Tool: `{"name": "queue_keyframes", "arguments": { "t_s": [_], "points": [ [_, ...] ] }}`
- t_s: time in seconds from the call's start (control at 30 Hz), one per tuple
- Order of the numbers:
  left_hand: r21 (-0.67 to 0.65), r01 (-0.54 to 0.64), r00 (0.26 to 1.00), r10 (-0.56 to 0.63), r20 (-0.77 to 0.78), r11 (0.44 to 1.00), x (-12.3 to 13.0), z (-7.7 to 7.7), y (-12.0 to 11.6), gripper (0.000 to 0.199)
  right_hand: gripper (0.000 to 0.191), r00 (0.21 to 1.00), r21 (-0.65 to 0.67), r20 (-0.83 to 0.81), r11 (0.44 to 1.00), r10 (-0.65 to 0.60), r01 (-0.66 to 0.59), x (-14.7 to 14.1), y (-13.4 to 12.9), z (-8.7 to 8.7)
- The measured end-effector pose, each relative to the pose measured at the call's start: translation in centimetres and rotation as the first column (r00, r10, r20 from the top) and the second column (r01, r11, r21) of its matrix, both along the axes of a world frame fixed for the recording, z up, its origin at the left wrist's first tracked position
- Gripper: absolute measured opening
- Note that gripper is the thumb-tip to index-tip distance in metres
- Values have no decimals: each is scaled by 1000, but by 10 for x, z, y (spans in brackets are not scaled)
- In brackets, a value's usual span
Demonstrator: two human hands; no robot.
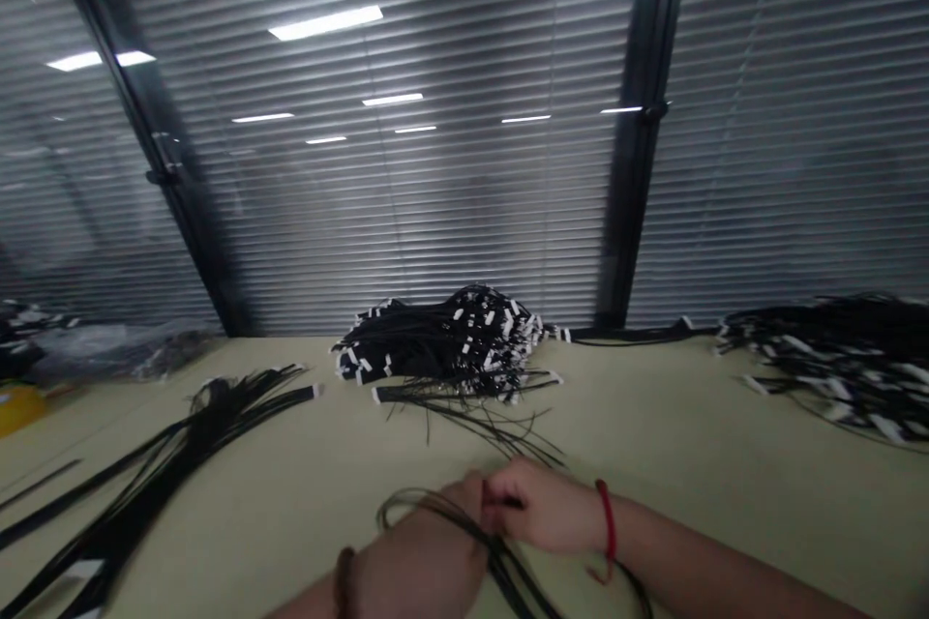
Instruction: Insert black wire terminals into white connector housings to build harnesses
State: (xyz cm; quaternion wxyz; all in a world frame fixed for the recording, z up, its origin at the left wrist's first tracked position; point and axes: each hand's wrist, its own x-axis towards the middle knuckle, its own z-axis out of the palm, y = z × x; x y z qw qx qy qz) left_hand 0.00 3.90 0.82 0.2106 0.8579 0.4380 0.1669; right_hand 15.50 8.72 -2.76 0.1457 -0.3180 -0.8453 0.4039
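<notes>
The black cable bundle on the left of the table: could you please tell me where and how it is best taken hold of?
I would grip the black cable bundle around its gathered middle, coming down from above and closing across its slanting length. It lies low along the table, and its strands spread at the far end, where a grip would probably miss some.

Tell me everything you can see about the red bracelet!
The red bracelet is thin and looks like soft cord. It's worn around the wrist of the right hand, touching the skin. A loose end dangles underneath, near a dark cable. The picture is too blurry to show any knot.
</notes>
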Motion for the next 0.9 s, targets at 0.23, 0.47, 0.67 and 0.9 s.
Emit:
{"name": "queue_keyframes", "arguments": {
  "t_s": [0.23, 0.47, 0.67, 0.9],
  "points": [
    [-688, 36, 915, 253, 314, 725, -2, -7, 1, 16, 24, 991, -97, -124, 993, 56, -68, 11, -7, 14],
    [-825, 106, 832, 405, 380, 555, -4, -4, -4, 20, 22, 940, -233, -333, 972, -74, -6, 20, -6, 10],
    [-827, 194, 846, 336, 413, 528, -3, -8, 1, 20, 28, 896, -291, -413, 956, -164, 41, 16, -8, 8],
    [-790, 84, 789, 443, 425, 607, -4, -22, 4, 11, 30, 925, -335, -370, 941, -88, -45, 17, -5, 8]
  ]
}}
